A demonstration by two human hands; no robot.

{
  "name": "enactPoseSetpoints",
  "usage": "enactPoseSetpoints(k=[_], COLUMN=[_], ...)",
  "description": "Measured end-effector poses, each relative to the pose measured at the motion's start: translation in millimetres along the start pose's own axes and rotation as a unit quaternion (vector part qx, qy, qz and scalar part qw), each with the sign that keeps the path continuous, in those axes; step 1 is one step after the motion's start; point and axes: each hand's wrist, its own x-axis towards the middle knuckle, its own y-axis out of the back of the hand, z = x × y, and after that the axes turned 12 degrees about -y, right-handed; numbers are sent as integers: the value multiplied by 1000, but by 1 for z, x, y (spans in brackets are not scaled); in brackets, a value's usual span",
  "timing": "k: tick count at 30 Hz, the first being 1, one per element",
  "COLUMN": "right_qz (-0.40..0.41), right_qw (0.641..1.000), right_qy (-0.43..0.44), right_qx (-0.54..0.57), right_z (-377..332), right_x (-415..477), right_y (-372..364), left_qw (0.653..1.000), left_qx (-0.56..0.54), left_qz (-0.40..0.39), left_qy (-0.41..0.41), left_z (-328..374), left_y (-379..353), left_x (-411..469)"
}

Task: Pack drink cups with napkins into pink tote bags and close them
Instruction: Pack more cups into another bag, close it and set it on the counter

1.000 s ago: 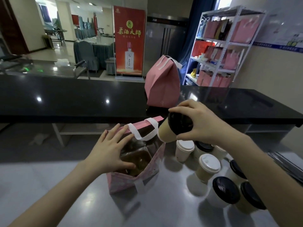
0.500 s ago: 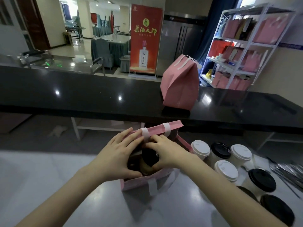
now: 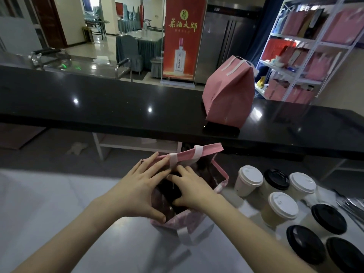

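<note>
While the right hand [image 3: 194, 191] sits in the mouth of the open bag [image 3: 189, 222], fingers and thumb curled on the lid of a black-lidded cup [image 3: 170, 193], the left hand [image 3: 137, 192] is spread flat, fingers straight, pressing the bag's 9 o'clock wall outward. Risks, as I judge it: soft wall folds in and snags the cup; cup tips if released before it seats; right forearm sweeps the loose cups [image 3: 249, 180] just beside at 3 o'clock. Black counter [image 3: 118, 107] edge stands beyond at 12. Open table [image 3: 49, 203] room from 7 to 10. Napkins: none visible.
</note>
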Motion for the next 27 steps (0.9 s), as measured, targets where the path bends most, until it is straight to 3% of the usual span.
enactPoseSetpoints(k=[7,11,16,21,27], right_qz=[-30,-40,-37,-35,-46], right_qw=[999,999,998,999,999], right_qy=[-32,-30,-38,-18,-22], right_qx=[13,15,21,-10,-10], right_z=[1,1,5,2,-3], right_x=[10,11,4,1,0], right_y=[-3,-2,-6,-12,-15], left_qw=[997,993,995,996,986], left_qx=[-18,34,51,-27,-110], left_qz=[-51,-100,-65,-60,-111], left_qy=[-49,-53,-62,-65,-55], left_z=[-12,-17,-14,-17,-21], left_y=[1,4,2,14,29], left_x=[-8,-3,1,3,1])
